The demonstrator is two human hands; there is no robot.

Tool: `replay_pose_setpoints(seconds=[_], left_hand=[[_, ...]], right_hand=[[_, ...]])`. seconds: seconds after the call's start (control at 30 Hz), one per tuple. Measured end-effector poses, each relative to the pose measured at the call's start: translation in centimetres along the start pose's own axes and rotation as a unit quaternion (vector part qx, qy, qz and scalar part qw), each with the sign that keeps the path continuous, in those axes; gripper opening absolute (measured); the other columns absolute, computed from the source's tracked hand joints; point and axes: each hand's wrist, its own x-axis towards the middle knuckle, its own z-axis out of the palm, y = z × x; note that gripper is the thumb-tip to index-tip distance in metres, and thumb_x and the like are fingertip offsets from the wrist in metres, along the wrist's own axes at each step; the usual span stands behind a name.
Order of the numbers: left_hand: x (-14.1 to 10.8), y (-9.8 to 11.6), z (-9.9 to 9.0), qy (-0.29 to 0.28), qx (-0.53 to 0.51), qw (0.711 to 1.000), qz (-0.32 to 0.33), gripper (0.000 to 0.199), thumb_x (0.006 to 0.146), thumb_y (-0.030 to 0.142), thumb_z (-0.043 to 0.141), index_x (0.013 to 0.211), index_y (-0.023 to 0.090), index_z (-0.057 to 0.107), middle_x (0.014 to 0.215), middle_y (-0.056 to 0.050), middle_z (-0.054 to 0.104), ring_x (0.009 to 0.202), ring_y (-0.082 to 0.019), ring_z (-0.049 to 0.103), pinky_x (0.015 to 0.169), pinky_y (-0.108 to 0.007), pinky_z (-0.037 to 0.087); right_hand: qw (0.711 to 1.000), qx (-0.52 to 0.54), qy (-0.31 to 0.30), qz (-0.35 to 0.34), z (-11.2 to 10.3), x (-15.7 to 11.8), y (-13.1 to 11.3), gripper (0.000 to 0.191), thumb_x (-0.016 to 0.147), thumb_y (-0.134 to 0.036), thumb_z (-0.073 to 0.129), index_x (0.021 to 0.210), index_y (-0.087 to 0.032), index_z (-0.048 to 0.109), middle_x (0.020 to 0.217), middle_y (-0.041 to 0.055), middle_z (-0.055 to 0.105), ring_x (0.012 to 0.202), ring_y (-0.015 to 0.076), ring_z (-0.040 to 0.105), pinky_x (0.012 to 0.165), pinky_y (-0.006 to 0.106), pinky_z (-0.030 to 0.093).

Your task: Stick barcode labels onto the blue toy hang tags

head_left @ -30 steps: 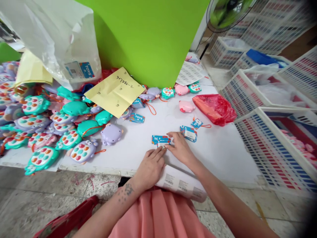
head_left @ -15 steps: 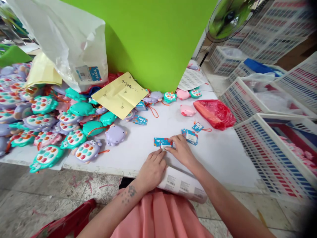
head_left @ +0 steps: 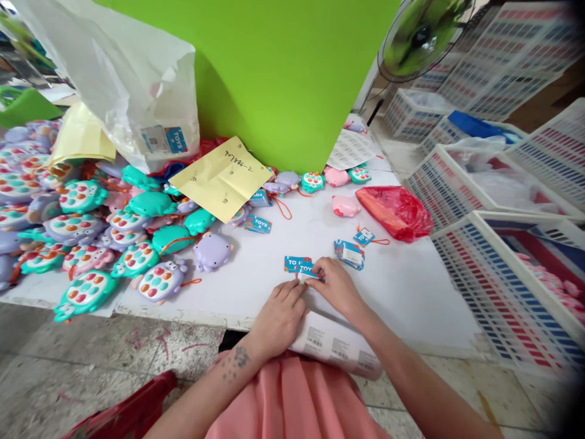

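Observation:
My right hand (head_left: 340, 285) is closed, thumb and fingers pinching a small blue cardboard hang tag (head_left: 305, 268) lettered TOYS. My left hand (head_left: 280, 314) comes in from the other side, its fingertips bunched at the tag's lower edge, where a white label strip shows. Another blue tag (head_left: 291, 262) lies partly under the pinched one. Below both hands, a sheet of barcode labels (head_left: 336, 344) curls over the table's front edge onto my lap. A small stack of blue tags (head_left: 349, 253) with a barcode label on top sits just beyond my right hand.
Many turquoise, purple and pink animal-shaped pop toys (head_left: 86, 292) pile up on the left. A yellow handwritten paper (head_left: 223, 177) lies on them. Behind rises a green panel (head_left: 283, 79). A red plastic bag (head_left: 395, 210) rests at right, beside white crates (head_left: 493, 292).
The tag under my fingers has tilted up, and its TOYS lettering now shows. My right hand has shifted slightly right and down. My left hand has barely moved.

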Motion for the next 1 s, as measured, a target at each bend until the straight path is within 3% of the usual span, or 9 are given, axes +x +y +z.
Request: replay_pose_setpoints(seconds=[0.2, 0.4, 0.5, 0.63, 0.7, 0.8, 0.9, 0.97, 1.0], left_hand=[[-0.2, 0.0, -0.3, -0.002, -0.005, 1.0, 0.004, 0.017, 0.092, 0.022, 0.043, 0.095, 0.013, 0.056, 0.126, -0.01, 0.05, 0.119, -0.025, 0.041, 0.1, -0.042, 0.035], [-0.3, -0.1, -0.2, -0.014, -0.031, 0.999, -0.017, 0.018, 0.092, 0.026, 0.042, 0.089, 0.017, 0.058, 0.087, -0.005, 0.057, 0.087, -0.02, 0.048, 0.08, -0.038, 0.04], [-0.3, -0.2, -0.3, -0.003, -0.051, 0.998, -0.029, 0.018, 0.092, 0.026, 0.042, 0.089, 0.019, 0.059, 0.082, -0.004, 0.055, 0.082, -0.019, 0.046, 0.078, -0.036, 0.038], [-0.1, -0.2, -0.6, -0.003, -0.061, 0.998, -0.033, 0.018, 0.092, 0.024, 0.043, 0.088, 0.019, 0.06, 0.081, -0.004, 0.055, 0.082, -0.019, 0.045, 0.077, -0.036, 0.037], [-0.1, -0.1, -0.7, -0.007, -0.061, 0.997, -0.034, 0.019, 0.092, 0.024, 0.042, 0.088, 0.019, 0.06, 0.081, -0.004, 0.055, 0.082, -0.019, 0.045, 0.077, -0.036, 0.037], [-0.1, -0.2, -0.7, -0.009, -0.064, 0.997, -0.038, 0.021, 0.092, 0.025, 0.04, 0.089, 0.018, 0.06, 0.082, -0.004, 0.055, 0.082, -0.019, 0.046, 0.078, -0.036, 0.037], [-0.1, -0.3, -0.6, -0.004, -0.071, 0.997, -0.041, 0.022, 0.092, 0.026, 0.04, 0.089, 0.019, 0.061, 0.081, -0.004, 0.056, 0.082, -0.019, 0.046, 0.078, -0.036, 0.038], [0.1, -0.2, -0.7, 0.002, -0.08, 0.995, -0.054, 0.024, 0.092, 0.027, 0.04, 0.087, 0.019, 0.062, 0.08, -0.005, 0.056, 0.081, -0.019, 0.047, 0.077, -0.036, 0.039], [0.2, -0.1, -0.8, 0.006, -0.094, 0.993, -0.068, 0.025, 0.093, 0.027, 0.04, 0.086, 0.019, 0.062, 0.08, -0.005, 0.056, 0.08, -0.019, 0.048, 0.076, -0.035, 0.04]], right_hand=[[0.985, 0.16, -0.031, 0.058, -1.4, -0.4, 0.9, 0.012, 0.079, -0.025, 0.053, 0.088, -0.019, 0.058, 0.076, 0.0009, 0.064, 0.071, 0.0155, 0.059, 0.067, 0.029, 0.047], [0.99, 0.106, 0.032, 0.087, -6.2, 1.1, 5.0, 0.018, 0.077, -0.03, 0.051, 0.085, -0.019, 0.063, 0.084, 0.0039, 0.065, 0.077, 0.0183, 0.059, 0.071, 0.033, 0.046], [0.989, 0.075, 0.052, 0.117, -7.9, 1.9, 7.7, 0.02, 0.076, -0.03, 0.051, 0.086, -0.018, 0.063, 0.077, 0.0037, 0.064, 0.069, 0.0177, 0.058, 0.065, 0.032, 0.045], [0.988, 0.072, 0.039, 0.13, -7.9, 3.0, 10.3, 0.02, 0.075, -0.031, 0.052, 0.082, -0.017, 0.064, 0.068, 0.0023, 0.063, 0.06, 0.0161, 0.055, 0.057, 0.029, 0.043], [0.99, 0.059, 0.048, 0.116, -7.5, 3.4, 10.7, 0.019, 0.073, -0.03, 0.054, 0.082, -0.017, 0.064, 0.073, 0.0036, 0.063, 0.064, 0.0168, 0.057, 0.058, 0.03, 0.045], [0.991, -0.003, 0.103, 0.089, -7.3, 3.2, 9.5, 0.022, 0.071, -0.032, 0.059, 0.085, -0.017, 0.066, 0.089, 0.0089, 0.062, 0.081, 0.0218, 0.058, 0.064, 0.033, 0.048], [0.99, -0.031, 0.132, 0.05, -7.4, 1.5, 5.9, 0.023, 0.077, -0.035, 0.058, 0.091, -0.019, 0.066, 0.093, 0.0098, 0.062, 0.089, 0.0241, 0.057, 0.071, 0.037, 0.048], [0.997, -0.003, 0.081, 0.009, -7.2, -0.4, 2.8, 0.02, 0.082, -0.034, 0.054, 0.094, -0.022, 0.064, 0.093, 0.0072, 0.064, 0.089, 0.0222, 0.059, 0.077, 0.037, 0.048], [1.0, 0.014, 0.025, -0.01, -6.8, -1.4, 1.3, 0.02, 0.083, -0.034, 0.053, 0.097, -0.023, 0.064, 0.094, 0.0063, 0.065, 0.089, 0.0213, 0.06, 0.079, 0.036, 0.048]])
